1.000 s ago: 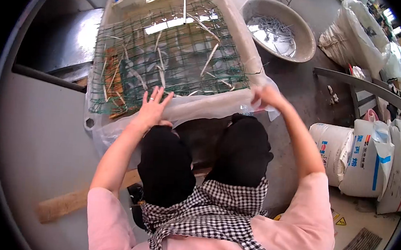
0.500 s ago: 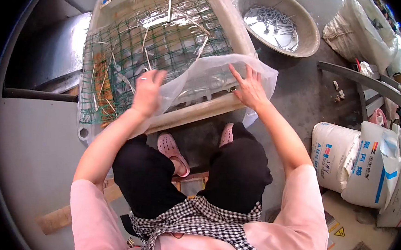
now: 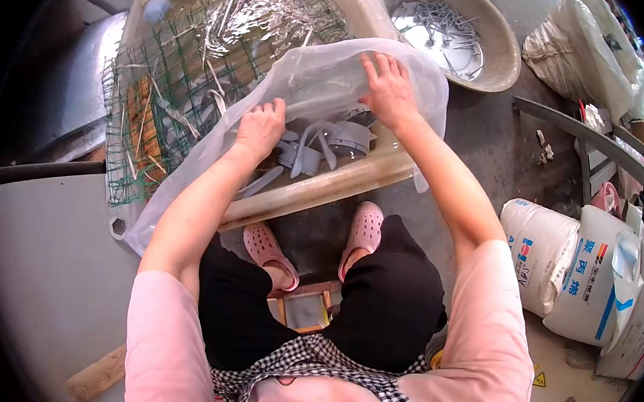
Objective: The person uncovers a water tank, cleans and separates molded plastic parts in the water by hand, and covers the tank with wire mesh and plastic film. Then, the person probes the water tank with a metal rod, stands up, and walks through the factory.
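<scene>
A clear plastic bag (image 3: 312,70) is spread over the near side of a large water-filled tub (image 3: 322,197). My left hand (image 3: 261,129) is closed, with the bag's film bunched in its fingers. Flat against the film further right lies my right hand (image 3: 389,94), its fingers stretched out and apart. Between my hands, grey plastic parts (image 3: 350,137) sit inside the tub along its near wall; some are round and some are long and curved. A green wire mesh (image 3: 171,63) spans the tub's left and far part, with white strips scattered on it.
A round basin (image 3: 505,57) of thin grey rods stands beyond the tub on the right. White printed sacks (image 3: 593,272) stand at the right, below a metal frame (image 3: 588,134). Pink clogs (image 3: 365,230) are on my feet, close to the tub's near wall.
The bag has been spread wider across the tub and down to the left. My left hand has closed on its film. Grey parts now show between my hands, and the water ripples.
</scene>
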